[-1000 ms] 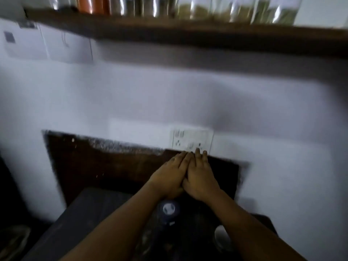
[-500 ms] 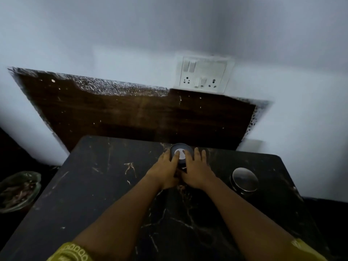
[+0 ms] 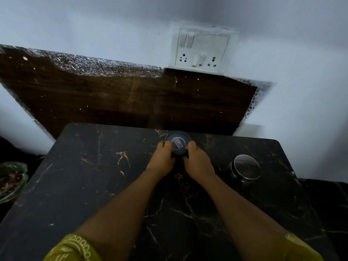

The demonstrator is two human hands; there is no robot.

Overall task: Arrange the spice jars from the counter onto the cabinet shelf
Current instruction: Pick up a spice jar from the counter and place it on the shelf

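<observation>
Nearest us, at the bottom of the frame, are two yellow-green sleeves point(image 3: 71, 247) and two bare forearms that run up over the black marble worktop point(image 3: 94, 185).

A second ago our palms were pressed flat together with straight fingers, raised before the wall, and the cabinet shelf showed along the top. Since then the view has tipped down, the shelf has gone out of frame, and our hands have parted and come down on a jar. Now the left hand point(image 3: 162, 160) curls round the left side of the dark-lidded jar point(image 3: 178, 143) and the right hand point(image 3: 197, 161) curls round its right side. Each grip is clamped on that jar, just under the lid.

The jar sits in the middle of the frame, near the worktop's far edge. We cannot tell whether its base has left the stone. We judge that the pick-up is under way and the carry up to the shelf is yet to come.

The steel-lidded jar point(image 3: 246, 167) stands untouched at centre right, well apart from our hands.

We count two hands, two jars and one worktop, so two jars remain to be shelved.

At the left edge there is one green bag point(image 3: 11, 178). Farther off there is one dark wood panel point(image 3: 113, 98) against the wall, and above it, upper right of centre, one white switch plate point(image 3: 202, 48) with two sockets.
</observation>
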